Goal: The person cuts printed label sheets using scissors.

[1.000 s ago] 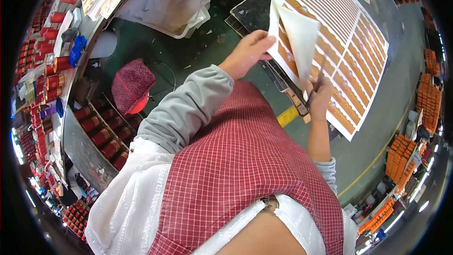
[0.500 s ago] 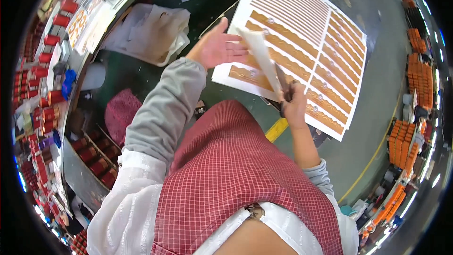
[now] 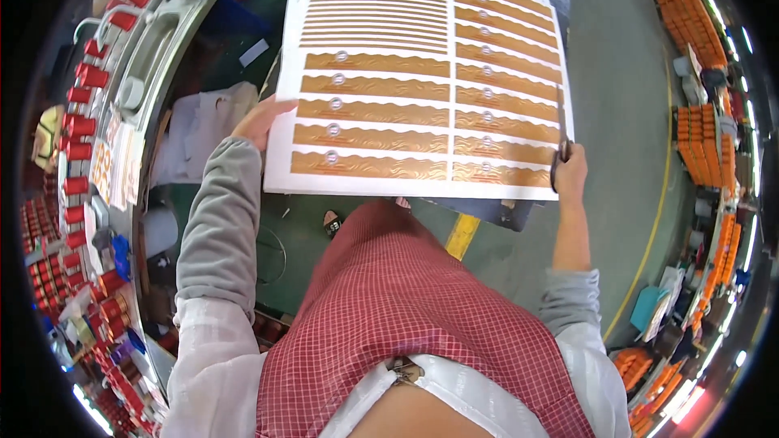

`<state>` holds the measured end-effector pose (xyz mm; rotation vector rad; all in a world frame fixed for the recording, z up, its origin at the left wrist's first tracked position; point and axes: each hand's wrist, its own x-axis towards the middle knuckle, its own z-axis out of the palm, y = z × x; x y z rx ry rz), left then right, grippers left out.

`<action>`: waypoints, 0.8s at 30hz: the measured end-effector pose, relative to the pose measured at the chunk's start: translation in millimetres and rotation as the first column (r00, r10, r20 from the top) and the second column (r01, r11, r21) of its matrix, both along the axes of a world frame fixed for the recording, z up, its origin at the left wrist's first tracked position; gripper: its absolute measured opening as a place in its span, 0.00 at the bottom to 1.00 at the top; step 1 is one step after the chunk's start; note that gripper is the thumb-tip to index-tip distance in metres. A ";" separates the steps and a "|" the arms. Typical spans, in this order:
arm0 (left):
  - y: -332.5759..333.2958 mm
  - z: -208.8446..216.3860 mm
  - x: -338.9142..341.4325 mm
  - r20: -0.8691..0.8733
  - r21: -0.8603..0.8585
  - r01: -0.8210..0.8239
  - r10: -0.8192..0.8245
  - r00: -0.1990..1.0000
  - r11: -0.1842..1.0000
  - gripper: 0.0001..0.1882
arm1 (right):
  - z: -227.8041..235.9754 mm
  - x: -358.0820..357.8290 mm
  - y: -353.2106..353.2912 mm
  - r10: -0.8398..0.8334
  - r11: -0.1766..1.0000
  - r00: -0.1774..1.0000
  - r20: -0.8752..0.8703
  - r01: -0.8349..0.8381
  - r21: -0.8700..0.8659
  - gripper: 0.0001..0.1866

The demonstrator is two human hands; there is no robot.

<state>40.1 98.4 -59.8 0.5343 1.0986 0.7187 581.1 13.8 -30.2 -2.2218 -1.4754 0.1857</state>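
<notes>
A stack of large white printed sheets (image 3: 369,187) lies in front of me, bearing gold wavy-edged bands and thin brown stripes. At its left edge, my left hand (image 3: 258,123) has the thumb over the top sheet, with the other fingers mostly hidden beside and below the edge. My right hand (image 3: 571,169) is closed around the dark handles of a pair of scissors (image 3: 560,154) at the right edge. The blades point away from me along that side of the sheets.
The sheets rest on a dark stand (image 3: 513,215). To the left are a white plastic-lined bin (image 3: 197,134) and a long bench with red spools (image 3: 79,126) and a sink (image 3: 154,36). Shelves of orange spools (image 3: 704,146) line the right. A yellow line (image 3: 649,235) crosses the green floor.
The white curled paper strip by my right hand is gone from view. My hands have moved apart to opposite edges of the sheets, which now appear squarer to me.
</notes>
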 end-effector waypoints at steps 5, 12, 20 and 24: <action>-5.1 3.3 0.6 -0.179 0.192 0.021 0.014 0.984 0.981 0.23 | -11.2 84.3 28.8 -0.208 0.966 0.943 -0.259 0.158 -0.202 0.15; -81.8 21.4 -62.2 -0.316 0.213 -0.068 0.135 0.939 0.975 0.20 | -36.6 112.7 129.4 -0.017 0.997 0.993 -0.114 0.008 -0.078 0.17; -157.7 72.6 -43.8 -0.152 0.155 -0.326 0.349 0.925 0.932 0.24 | -9.0 53.0 187.2 0.247 0.965 0.851 0.464 -0.257 -0.042 0.17; -158.3 88.1 -39.1 -0.150 0.235 -0.353 0.392 0.908 0.906 0.22 | -24.2 56.2 158.4 0.337 0.873 0.929 -0.156 -0.370 -0.319 0.18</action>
